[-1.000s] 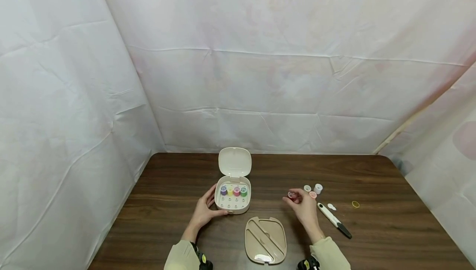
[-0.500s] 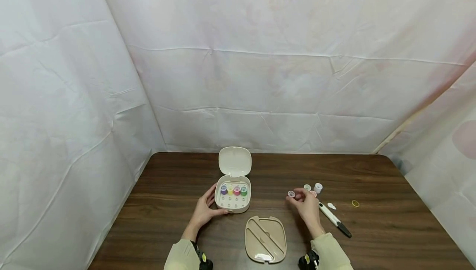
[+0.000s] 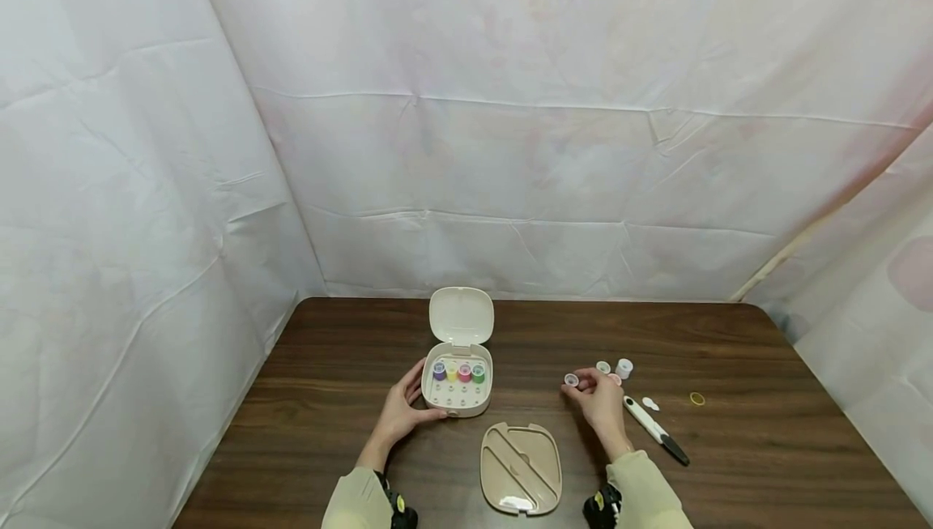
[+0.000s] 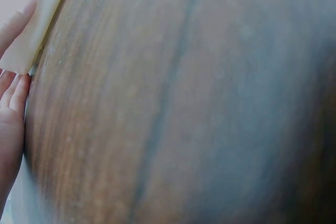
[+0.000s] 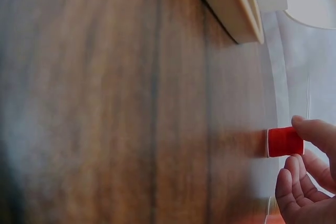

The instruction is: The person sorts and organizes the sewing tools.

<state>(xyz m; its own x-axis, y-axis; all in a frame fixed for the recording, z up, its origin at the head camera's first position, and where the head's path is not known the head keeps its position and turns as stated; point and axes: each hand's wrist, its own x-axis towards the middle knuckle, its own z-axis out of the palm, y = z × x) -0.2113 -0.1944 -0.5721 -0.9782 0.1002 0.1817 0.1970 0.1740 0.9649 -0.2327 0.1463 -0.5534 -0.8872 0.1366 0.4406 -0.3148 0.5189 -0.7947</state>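
Note:
A cream sewing box (image 3: 457,405), its lid (image 3: 462,316) raised, stands left of centre with purple, yellow, pink and green thread spools (image 3: 465,373) in one row on its pegs. My left hand (image 3: 398,415) holds the box's near left corner, thumb along the front and fingers on the side. In the right wrist view, my right hand (image 5: 310,177) pinches a red thread spool (image 5: 285,141) between thumb and fingertips. That spool appears upright, right at the tabletop; in the head view mainly its pale round end (image 3: 572,381) shows.
Beyond my right hand are white spools (image 3: 624,368) and a pinkish one, partly hidden. To the right lie a white pen-like tool (image 3: 652,428) with a dark end, a small white piece (image 3: 651,404) and a yellow ring (image 3: 697,398). A beige divided tray (image 3: 521,469) lies between my forearms.
The red spool has turned from tilted to upright in my right hand, which has shifted slightly to the right. My left hand and the box stay in place.

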